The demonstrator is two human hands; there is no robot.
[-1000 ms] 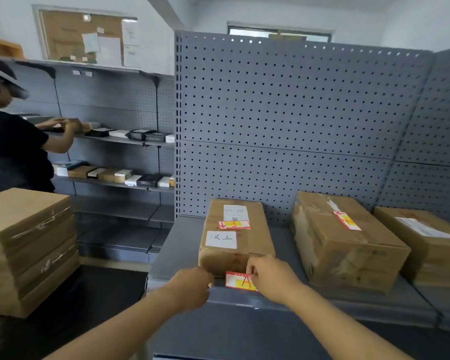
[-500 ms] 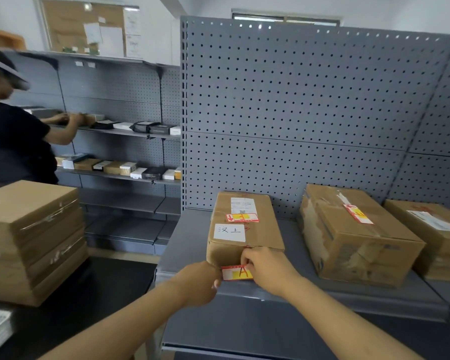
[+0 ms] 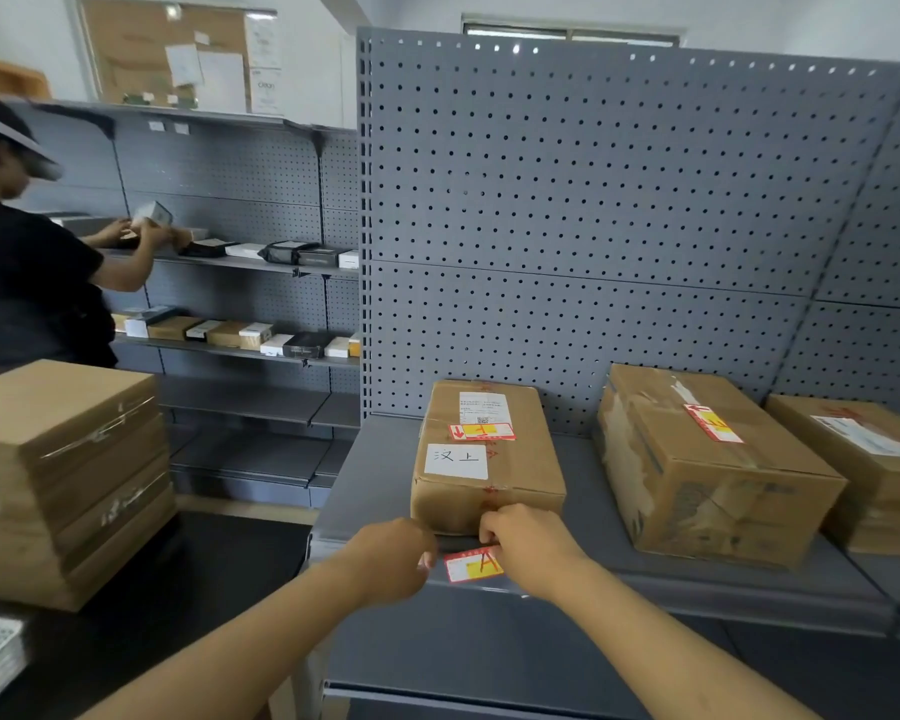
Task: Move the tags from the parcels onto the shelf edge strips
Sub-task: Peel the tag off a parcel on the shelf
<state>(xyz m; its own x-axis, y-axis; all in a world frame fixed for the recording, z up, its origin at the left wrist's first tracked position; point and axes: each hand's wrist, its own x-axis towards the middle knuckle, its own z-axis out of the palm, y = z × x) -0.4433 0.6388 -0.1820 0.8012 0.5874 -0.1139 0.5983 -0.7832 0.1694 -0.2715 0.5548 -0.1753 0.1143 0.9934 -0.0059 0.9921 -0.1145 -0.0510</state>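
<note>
A red, white and yellow tag marked A (image 3: 470,565) lies against the grey shelf edge strip (image 3: 697,587), in front of the left parcel (image 3: 489,454). My right hand (image 3: 528,545) covers the tag's right end with curled fingers. My left hand (image 3: 393,556) sits at the tag's left end, fingers curled; whether it touches the tag is unclear. Another red and yellow tag (image 3: 481,431) is stuck on top of the left parcel. The middle parcel (image 3: 707,470) carries a similar tag (image 3: 713,423).
A third parcel (image 3: 874,470) stands at the far right of the shelf. A stack of brown boxes (image 3: 63,475) sits on the dark table at left. Another person (image 3: 27,272) handles small boxes at the back-left shelving.
The A tag stays at the shelf's front edge between my hands. My right hand has slid slightly right, uncovering more of the tag. The other person has lifted a small box.
</note>
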